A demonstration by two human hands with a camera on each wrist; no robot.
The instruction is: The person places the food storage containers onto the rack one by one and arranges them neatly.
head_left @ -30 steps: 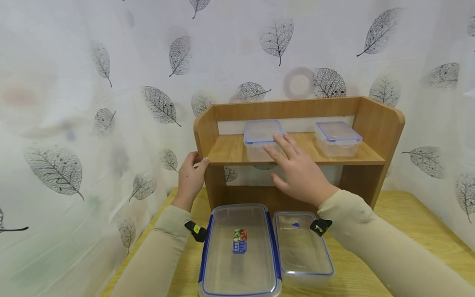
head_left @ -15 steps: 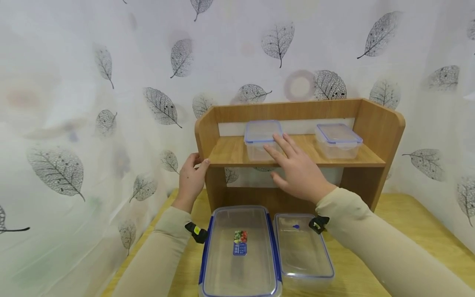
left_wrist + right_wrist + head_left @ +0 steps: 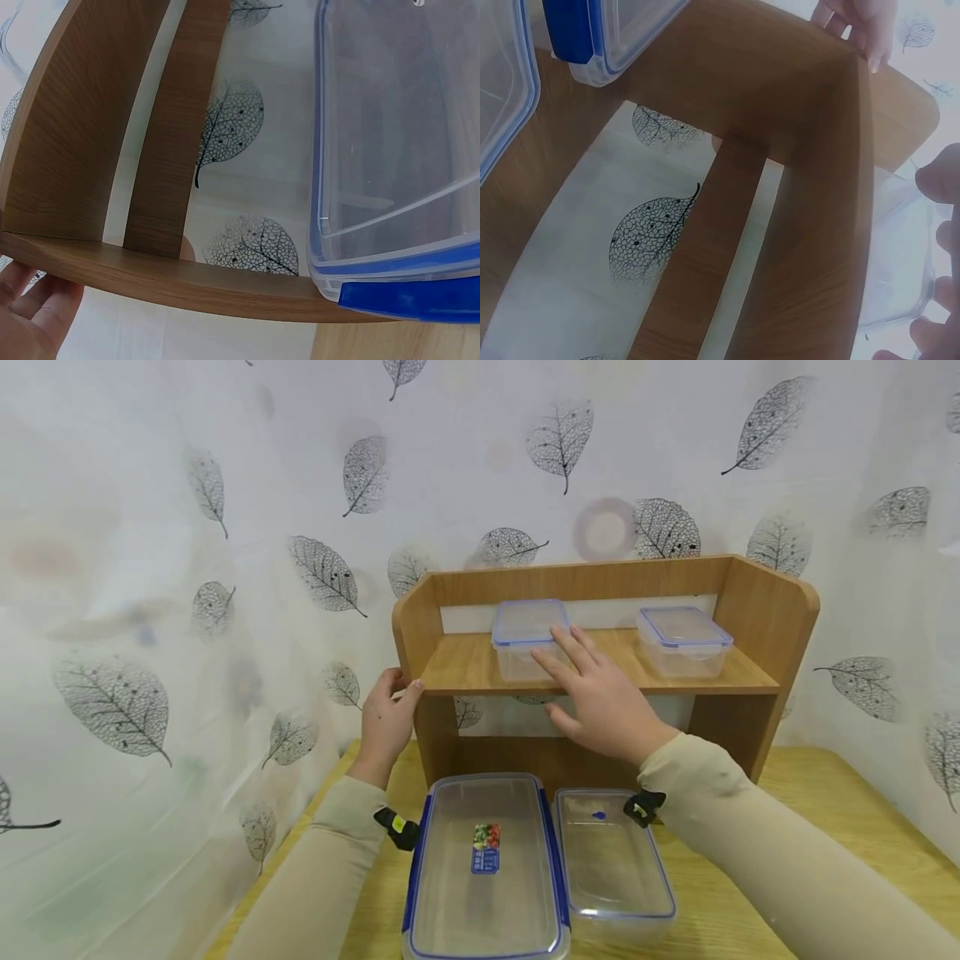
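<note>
In the head view my left hand [image 3: 388, 720] holds the left side of a wooden desktop shelf [image 3: 600, 691], its thumb at the front edge and its fingers on the outer face. My right hand [image 3: 603, 706] is raised with fingers spread before a small clear food container [image 3: 521, 625] on the upper board, partly hiding it. Whether those fingertips touch the container I cannot tell. At the right end of that board sits a second food container [image 3: 685, 639], lid on. The left wrist view shows left fingers [image 3: 56, 307] against the panel.
A large lidded container [image 3: 487, 902] with blue side clips lies on the table [image 3: 832, 843] before the shelf. Right of it is a medium clear container [image 3: 615, 868]. A leaf-patterned curtain [image 3: 465, 460] hangs behind and at both sides.
The head view shifts very slightly up and down. Both hands and all the containers keep their places.
</note>
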